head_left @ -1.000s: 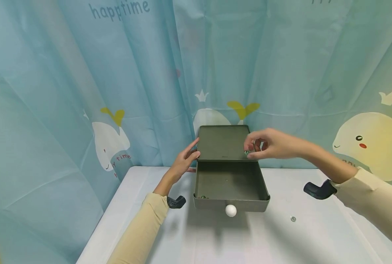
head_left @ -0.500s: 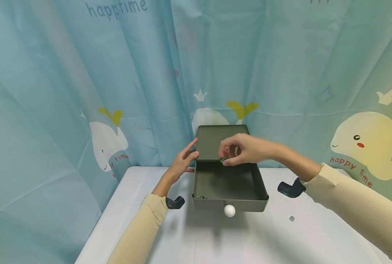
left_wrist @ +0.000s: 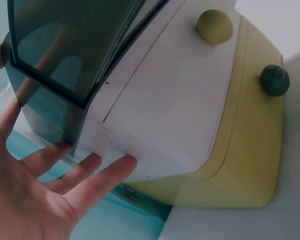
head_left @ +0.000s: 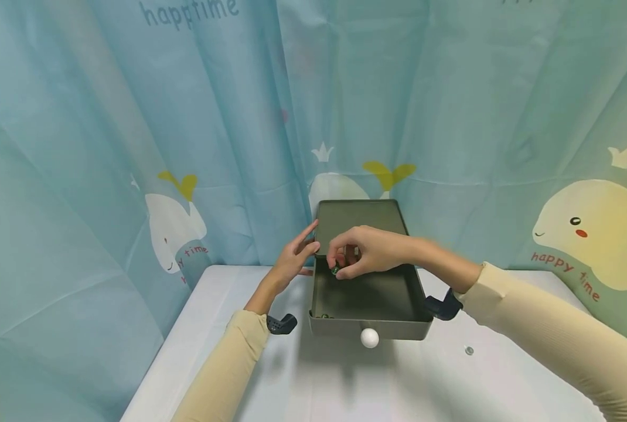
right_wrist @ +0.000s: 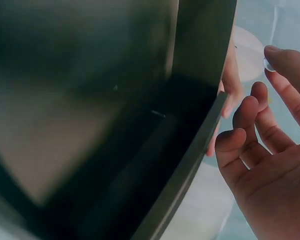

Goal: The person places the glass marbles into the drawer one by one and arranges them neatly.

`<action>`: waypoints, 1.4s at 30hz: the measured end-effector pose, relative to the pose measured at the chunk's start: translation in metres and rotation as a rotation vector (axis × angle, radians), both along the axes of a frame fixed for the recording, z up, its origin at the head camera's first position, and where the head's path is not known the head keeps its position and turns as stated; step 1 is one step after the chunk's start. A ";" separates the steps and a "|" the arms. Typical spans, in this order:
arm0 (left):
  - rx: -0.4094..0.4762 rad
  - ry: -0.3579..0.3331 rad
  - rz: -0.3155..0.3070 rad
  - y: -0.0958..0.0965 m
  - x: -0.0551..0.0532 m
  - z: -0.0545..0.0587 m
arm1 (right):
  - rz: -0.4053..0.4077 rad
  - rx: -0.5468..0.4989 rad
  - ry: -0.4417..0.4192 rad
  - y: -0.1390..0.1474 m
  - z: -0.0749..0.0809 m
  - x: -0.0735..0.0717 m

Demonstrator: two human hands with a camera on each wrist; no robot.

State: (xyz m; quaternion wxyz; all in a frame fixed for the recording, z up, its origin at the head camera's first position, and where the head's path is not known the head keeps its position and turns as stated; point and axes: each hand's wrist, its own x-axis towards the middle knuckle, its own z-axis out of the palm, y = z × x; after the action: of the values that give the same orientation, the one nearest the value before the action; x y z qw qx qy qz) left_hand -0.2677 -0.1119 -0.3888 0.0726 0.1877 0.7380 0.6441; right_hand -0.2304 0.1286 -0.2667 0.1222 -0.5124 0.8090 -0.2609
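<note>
My right hand (head_left: 371, 251) pinches a green glass marble (head_left: 335, 269) between thumb and fingertips, above the back left of the pulled-out dark green drawer (head_left: 371, 329). In the right wrist view the marble (right_wrist: 269, 65) looks clear at the fingertips, and the other fingers curl loosely. My left hand (head_left: 291, 261) rests against the left side of the drawer unit (head_left: 358, 214), fingers spread and the thumb near its top edge. In the left wrist view these fingers touch the unit's side. Green marbles (head_left: 325, 316) lie in the drawer's front left corner; their number is hard to tell.
A clear marble (head_left: 469, 350) lies on the white table (head_left: 250, 363), right of the drawer. A white knob (head_left: 369, 338) sticks out in front. Lower down, the unit has a white drawer (left_wrist: 160, 95) and a yellow drawer (left_wrist: 255, 145). A whale-patterned curtain (head_left: 239, 146) hangs behind.
My right hand has carried the marble leftward and a little down, from the unit's right top edge to above the drawer's back left. The left hand has stayed in place.
</note>
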 end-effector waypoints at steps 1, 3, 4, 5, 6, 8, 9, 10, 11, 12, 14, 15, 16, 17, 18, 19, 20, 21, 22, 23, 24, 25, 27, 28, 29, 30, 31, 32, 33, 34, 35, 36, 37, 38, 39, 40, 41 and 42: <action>0.000 0.002 -0.001 0.000 0.000 0.000 | 0.006 0.001 -0.006 -0.002 -0.001 0.000; 0.000 0.004 -0.004 0.000 0.000 0.000 | 0.017 0.005 -0.014 -0.005 -0.003 0.001; 0.000 0.006 -0.005 0.000 0.000 0.000 | 0.022 0.007 -0.017 -0.006 -0.004 0.001; 0.000 0.007 -0.007 0.000 0.000 0.000 | 0.026 0.009 -0.020 -0.008 -0.005 0.001; 0.002 0.007 -0.010 0.000 0.000 0.000 | 0.028 0.012 -0.021 -0.009 -0.006 0.001; 0.004 0.006 -0.014 -0.001 0.000 0.000 | 0.036 0.014 -0.025 -0.011 -0.008 0.001; 0.004 0.006 -0.016 -0.001 0.000 0.000 | 0.040 0.014 -0.025 -0.012 -0.008 0.001; 0.005 0.005 -0.016 -0.001 0.000 0.000 | 0.043 0.015 -0.026 -0.013 -0.008 0.002; 0.006 0.005 -0.017 -0.001 0.000 -0.001 | 0.047 0.015 -0.027 -0.014 -0.009 0.002; 0.006 0.006 -0.017 -0.001 0.000 -0.001 | 0.049 0.016 -0.028 -0.014 -0.009 0.002; 0.005 0.005 -0.016 -0.001 -0.001 -0.001 | 0.055 0.017 -0.027 -0.015 -0.009 0.002; 0.004 0.006 -0.014 -0.001 -0.001 -0.001 | 0.056 0.019 -0.026 -0.015 -0.010 0.002; 0.003 0.006 -0.012 -0.001 -0.001 -0.001 | 0.057 0.020 -0.025 -0.015 -0.011 0.002; 0.001 0.008 -0.012 -0.001 -0.001 -0.001 | 0.059 0.020 -0.025 -0.015 -0.011 0.001; 0.000 0.009 -0.012 -0.001 -0.001 -0.001 | 0.062 0.020 -0.025 -0.015 -0.011 0.001; -0.002 0.011 -0.013 -0.001 -0.001 -0.001 | 0.064 0.021 -0.026 -0.015 -0.012 0.001; -0.003 0.010 -0.013 -0.001 -0.001 0.000 | 0.065 0.022 -0.026 -0.015 -0.012 0.001; -0.003 0.010 -0.013 -0.001 -0.001 0.000 | 0.068 0.023 -0.025 -0.016 -0.012 0.001; -0.004 0.010 -0.015 -0.001 -0.001 0.000 | 0.069 0.024 -0.026 -0.016 -0.013 0.001; -0.004 0.009 -0.017 -0.001 -0.001 0.001 | 0.072 0.025 -0.026 -0.016 -0.012 0.001; -0.003 0.008 -0.018 -0.001 -0.001 0.001 | 0.072 0.028 -0.023 -0.017 -0.013 0.002; -0.004 0.007 -0.019 -0.001 -0.001 0.001 | 0.070 0.033 -0.023 -0.017 -0.013 0.002; -0.005 0.006 -0.015 -0.001 -0.001 0.001 | 0.067 0.039 -0.022 -0.017 -0.014 0.001; -0.005 0.006 -0.013 -0.001 -0.001 0.000 | 0.064 0.044 -0.020 -0.017 -0.015 0.001; -0.006 0.007 -0.010 -0.001 -0.001 0.000 | 0.061 0.047 -0.018 -0.018 -0.015 0.002; -0.005 0.009 -0.009 -0.001 -0.001 0.000 | 0.059 0.050 -0.018 -0.018 -0.015 0.002; -0.006 0.010 -0.006 -0.001 -0.001 -0.001 | 0.060 0.052 -0.019 -0.018 -0.015 0.002; -0.006 0.010 -0.004 -0.001 -0.001 -0.001 | 0.063 0.050 -0.019 -0.018 -0.015 0.002; -0.006 0.010 -0.004 -0.001 -0.002 -0.001 | 0.066 0.049 -0.019 -0.018 -0.015 0.002; -0.006 0.011 -0.006 -0.001 -0.002 -0.001 | 0.069 0.049 -0.019 -0.018 -0.015 0.002; -0.008 0.012 -0.007 -0.001 -0.002 -0.001 | 0.071 0.047 -0.020 -0.018 -0.014 0.002; -0.008 0.013 -0.010 -0.001 -0.002 -0.001 | 0.073 0.046 -0.021 -0.018 -0.014 0.002; -0.010 0.012 -0.010 -0.001 -0.002 -0.001 | 0.074 0.045 -0.022 -0.018 -0.014 0.002; -0.012 0.012 -0.012 -0.001 -0.002 0.000 | 0.074 0.045 -0.023 -0.018 -0.014 0.001; -0.013 0.011 -0.014 -0.001 -0.002 0.000 | 0.072 0.045 -0.023 -0.018 -0.015 0.001; -0.014 0.011 -0.015 -0.001 -0.002 0.000 | 0.071 0.046 -0.023 -0.019 -0.014 0.001; -0.013 0.010 -0.018 -0.001 -0.002 0.000 | 0.071 0.046 -0.023 -0.019 -0.015 0.001; -0.012 0.009 -0.020 -0.002 -0.002 0.000 | 0.071 0.045 -0.025 -0.019 -0.015 0.001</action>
State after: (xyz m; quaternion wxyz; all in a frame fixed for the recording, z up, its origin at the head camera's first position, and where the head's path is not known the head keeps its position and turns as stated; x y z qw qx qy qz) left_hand -0.2696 -0.1136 -0.3893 0.0770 0.1975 0.7403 0.6379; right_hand -0.2294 0.1098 -0.2817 0.1530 -0.5346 0.7944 -0.2443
